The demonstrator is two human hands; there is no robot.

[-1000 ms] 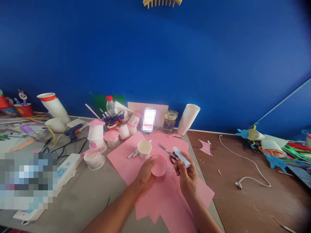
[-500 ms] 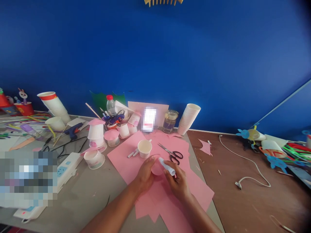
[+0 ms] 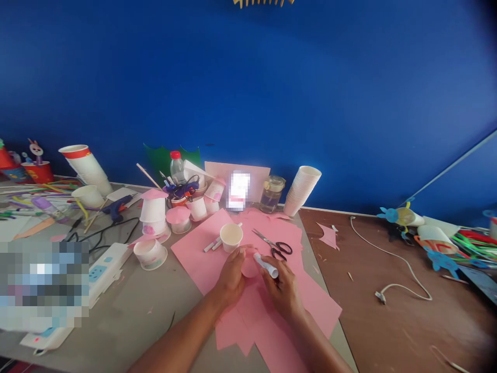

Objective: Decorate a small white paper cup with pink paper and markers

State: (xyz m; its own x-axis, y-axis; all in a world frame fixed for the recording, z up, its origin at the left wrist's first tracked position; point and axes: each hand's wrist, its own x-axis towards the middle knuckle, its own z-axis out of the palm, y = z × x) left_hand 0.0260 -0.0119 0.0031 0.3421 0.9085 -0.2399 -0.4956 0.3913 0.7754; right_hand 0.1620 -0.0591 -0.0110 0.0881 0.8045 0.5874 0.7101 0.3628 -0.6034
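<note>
My left hand [image 3: 232, 275] is closed on the edge of a small rounded piece of pink paper [image 3: 249, 268]. In my right hand [image 3: 283, 287] is a white tube, apparently a glue stick [image 3: 267, 266], tilted with its upper end at the pink piece. The hands are close together over large pink paper sheets [image 3: 310, 295]. Just beyond them stands a white paper cup [image 3: 232, 238], with small white rolls [image 3: 212, 245] lying at its left. Scissors with black handles [image 3: 273, 243] lie slightly open beyond my right hand.
A leaning stack of paper cups [image 3: 303, 189], a glass jar [image 3: 272, 194] and a bright phone [image 3: 238, 190] stand at the back. Left are pink-topped cups [image 3: 152, 212], a power strip [image 3: 104, 272] and a glue gun [image 3: 117, 208]. A white cable [image 3: 407, 259] lies right.
Both hands stay in nearly the same place. The white tube has shifted very slightly against the pink piece; nothing has been let go.
</note>
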